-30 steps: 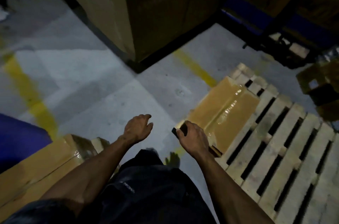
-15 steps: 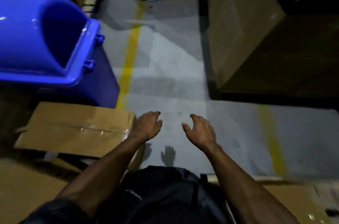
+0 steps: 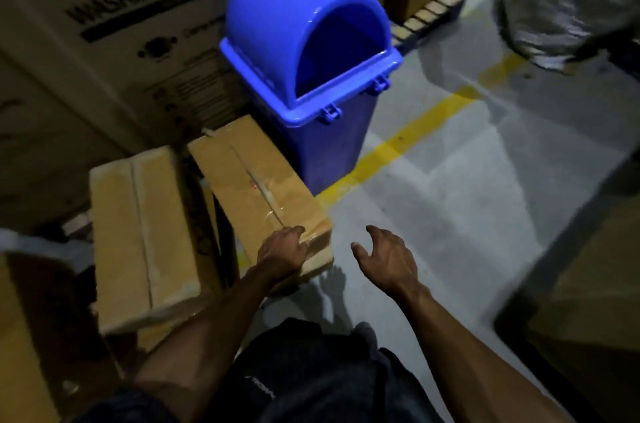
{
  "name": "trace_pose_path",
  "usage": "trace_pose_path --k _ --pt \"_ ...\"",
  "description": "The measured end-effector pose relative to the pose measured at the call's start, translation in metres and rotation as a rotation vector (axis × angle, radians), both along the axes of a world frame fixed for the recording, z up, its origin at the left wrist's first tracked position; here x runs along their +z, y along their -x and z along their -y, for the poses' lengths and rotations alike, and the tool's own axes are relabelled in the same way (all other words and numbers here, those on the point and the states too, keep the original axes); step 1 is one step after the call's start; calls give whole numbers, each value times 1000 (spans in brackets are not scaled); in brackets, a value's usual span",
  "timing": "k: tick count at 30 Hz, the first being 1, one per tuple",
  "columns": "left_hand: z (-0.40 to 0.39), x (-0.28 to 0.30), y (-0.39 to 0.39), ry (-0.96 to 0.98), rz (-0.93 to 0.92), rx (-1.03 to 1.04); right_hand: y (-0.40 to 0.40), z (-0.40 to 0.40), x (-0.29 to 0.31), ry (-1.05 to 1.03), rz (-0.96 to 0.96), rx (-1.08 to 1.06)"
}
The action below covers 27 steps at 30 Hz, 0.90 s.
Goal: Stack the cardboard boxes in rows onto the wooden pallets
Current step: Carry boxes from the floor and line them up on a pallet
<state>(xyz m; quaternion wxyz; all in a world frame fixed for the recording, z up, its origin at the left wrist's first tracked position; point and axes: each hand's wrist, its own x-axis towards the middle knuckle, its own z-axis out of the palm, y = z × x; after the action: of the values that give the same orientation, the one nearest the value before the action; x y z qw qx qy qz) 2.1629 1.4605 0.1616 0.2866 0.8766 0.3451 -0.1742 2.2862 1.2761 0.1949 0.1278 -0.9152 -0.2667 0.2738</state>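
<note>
Two taped tan cardboard boxes (image 3: 256, 194) lie flat; left hand (image 3: 282, 254) rests on one's near corner, right hand (image 3: 389, 258) spread, empty

The left hand (image 3: 282, 254) is covering the near corner of the taped box (image 3: 256, 194), so its fingertips' grip is staying unclear. The frame's top edge is cropping the big carton (image 3: 114, 42), chopping its "WASHING MACHINE" lettering. A shiny wrapped bundle (image 3: 561, 0) is blurring out at top right. Shadow is swallowing the cardboard stack (image 3: 595, 284) running off the right edge.
</note>
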Motion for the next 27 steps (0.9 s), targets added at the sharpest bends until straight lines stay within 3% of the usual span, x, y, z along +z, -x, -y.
trace_pose_path --k 6,15,21,27 --pt "23 8 31 25 31 371 -13 -25 0 -5 -47 278" --pt "9 10 108 27 54 681 30 -89 -7 -38 -80 577" --pt "-45 -8 163 157 182 985 71 -138 -27 -35 -154 567" --pt "-139 -55 225 369 377 1287 124 -217 -56 -55 -367 363"
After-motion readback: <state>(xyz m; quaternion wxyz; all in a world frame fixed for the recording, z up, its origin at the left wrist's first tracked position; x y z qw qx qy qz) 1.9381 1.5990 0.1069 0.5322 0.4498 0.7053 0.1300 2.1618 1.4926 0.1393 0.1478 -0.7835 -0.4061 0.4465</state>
